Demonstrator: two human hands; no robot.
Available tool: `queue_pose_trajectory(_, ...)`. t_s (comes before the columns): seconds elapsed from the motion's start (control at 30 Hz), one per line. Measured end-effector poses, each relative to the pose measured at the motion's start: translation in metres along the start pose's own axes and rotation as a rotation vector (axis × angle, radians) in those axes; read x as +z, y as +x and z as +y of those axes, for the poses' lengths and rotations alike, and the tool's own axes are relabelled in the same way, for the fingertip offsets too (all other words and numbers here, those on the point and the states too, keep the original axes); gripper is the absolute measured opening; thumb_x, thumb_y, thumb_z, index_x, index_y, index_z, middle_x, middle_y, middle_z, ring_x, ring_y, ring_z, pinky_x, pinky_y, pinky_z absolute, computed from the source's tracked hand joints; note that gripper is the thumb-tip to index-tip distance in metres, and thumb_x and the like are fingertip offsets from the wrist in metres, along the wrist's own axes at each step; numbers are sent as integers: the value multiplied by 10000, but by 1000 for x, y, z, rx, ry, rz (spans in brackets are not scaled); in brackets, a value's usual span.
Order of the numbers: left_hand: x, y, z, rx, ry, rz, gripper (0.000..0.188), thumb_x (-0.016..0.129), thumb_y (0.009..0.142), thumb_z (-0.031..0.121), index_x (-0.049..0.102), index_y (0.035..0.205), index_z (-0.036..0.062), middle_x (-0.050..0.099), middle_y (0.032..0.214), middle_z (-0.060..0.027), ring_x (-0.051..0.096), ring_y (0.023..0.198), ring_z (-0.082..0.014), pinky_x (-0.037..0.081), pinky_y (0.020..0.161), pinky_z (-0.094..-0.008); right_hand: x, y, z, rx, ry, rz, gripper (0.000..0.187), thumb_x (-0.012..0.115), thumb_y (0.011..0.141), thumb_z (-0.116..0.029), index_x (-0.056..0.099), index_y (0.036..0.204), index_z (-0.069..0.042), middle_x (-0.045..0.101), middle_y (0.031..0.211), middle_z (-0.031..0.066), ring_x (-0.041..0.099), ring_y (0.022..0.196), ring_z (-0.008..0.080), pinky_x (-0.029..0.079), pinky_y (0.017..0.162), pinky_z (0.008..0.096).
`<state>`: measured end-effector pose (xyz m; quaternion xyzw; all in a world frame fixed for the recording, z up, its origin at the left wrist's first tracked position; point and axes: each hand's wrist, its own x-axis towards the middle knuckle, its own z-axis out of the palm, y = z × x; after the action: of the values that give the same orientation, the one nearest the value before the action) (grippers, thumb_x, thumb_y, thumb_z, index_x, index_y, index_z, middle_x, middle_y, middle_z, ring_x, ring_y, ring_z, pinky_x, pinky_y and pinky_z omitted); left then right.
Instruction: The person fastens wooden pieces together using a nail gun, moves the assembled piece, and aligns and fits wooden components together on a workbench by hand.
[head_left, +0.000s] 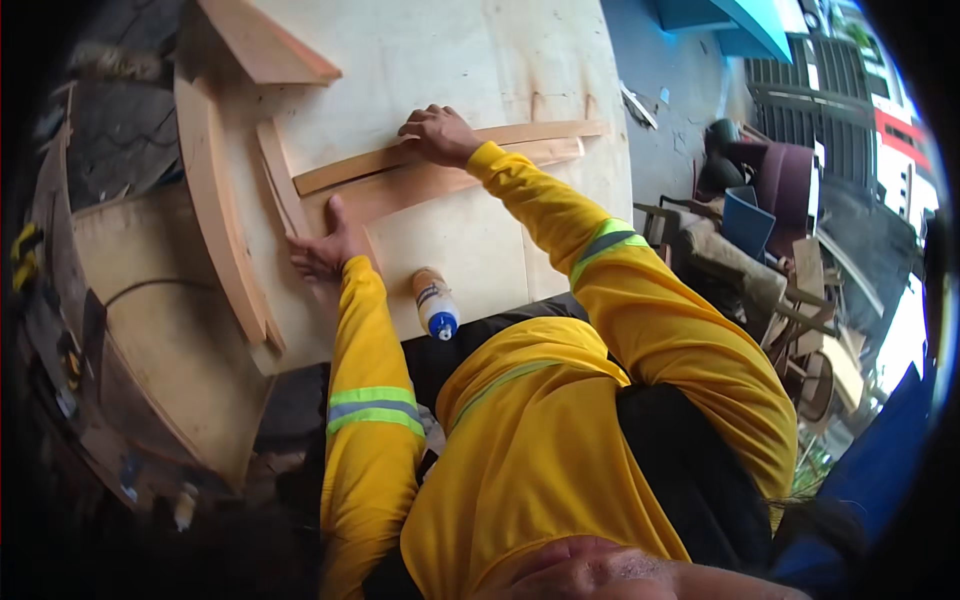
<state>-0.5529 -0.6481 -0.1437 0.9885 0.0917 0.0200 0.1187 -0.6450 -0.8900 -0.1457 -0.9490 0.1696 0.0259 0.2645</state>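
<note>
My left hand (330, 250) grips the near end of a short wooden strip (278, 170), thumb apart and fingers along its outer side. That strip meets the left ends of two long, slightly curved wooden pieces that lie close together. My right hand (438, 135) rests on the farther long strip (545, 131), its fingers bent over the far edge; the thumb is hidden. The nearer long piece (400, 192) is broader and passes under my right wrist. Close to the table's near edge is a squeeze bottle (434, 300) with a blue cap.
The pieces lie on a pale wooden tabletop (470, 260). Curved wooden boards (215, 200) line its left side, and a tapered wooden piece (270, 45) sits at the far left. Beyond the right edge are a blue bin (748, 220) and piled scrap furniture (735, 270).
</note>
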Motion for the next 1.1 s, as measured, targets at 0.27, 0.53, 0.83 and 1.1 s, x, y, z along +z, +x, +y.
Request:
queue_pose_trajectory(0.27,6,-10,11,56,27,44,1150,716,620,806,449,1418,22,520,1308,-217,452,1247,-401,320,1051,-538,-12,-34,28,-65,90,38,355,683,865,-392,679,1157,-191,638,1157,59,585,1089,323,469,934,441)
queue_pose_trajectory(0.53,0,-4,8,27,29,6,1170,696,590,850,472,1418,54,533,1306,-209,475,1234,-387,334,1047,-527,-3,-35,21,-161,-150,122,370,605,853,-155,605,1219,-103,620,1162,106,581,1078,304,461,912,426)
queue_pose_trajectory(0.83,4,1,-4,59,-15,32,1163,712,584,837,456,1405,54,536,1293,-198,465,1222,-369,340,1021,-518,-28,-16,21,-184,-70,287,184,612,862,-124,724,1007,-134,661,1094,97,592,1000,324,461,917,410)
queue_pose_trajectory(1.1,-11,-1,3,37,-72,-35,1140,719,628,798,420,1430,44,518,1317,-205,455,1222,-367,305,1049,-515,8,-20,7,-142,149,93,194,657,884,-158,729,1055,-105,679,1039,118,609,950,330,484,881,416)
